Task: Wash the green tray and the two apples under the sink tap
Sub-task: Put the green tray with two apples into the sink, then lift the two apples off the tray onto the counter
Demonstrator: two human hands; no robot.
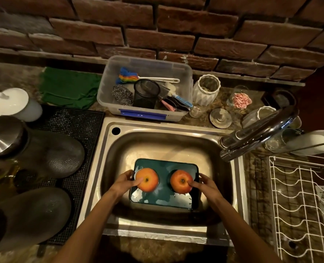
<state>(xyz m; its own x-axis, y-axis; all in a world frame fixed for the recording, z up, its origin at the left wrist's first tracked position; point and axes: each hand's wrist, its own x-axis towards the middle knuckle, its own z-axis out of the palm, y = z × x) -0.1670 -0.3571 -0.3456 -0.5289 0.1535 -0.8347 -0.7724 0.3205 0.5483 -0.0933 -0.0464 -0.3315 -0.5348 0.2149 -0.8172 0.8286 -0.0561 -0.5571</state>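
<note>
Sink [108,149], hands [124,181] gripping tray [163,203] (apples [147,179] aboard)

A mottled stone counter [223,103] carries a steel sink [108,158] set into its middle. Along the back edge lie a green cloth [68,88], a clear plastic tub [148,111] and a white ribbed jar [205,90]. A black mat [77,126] covers the left side; a white wire rack [305,205] stands at the right.
</note>
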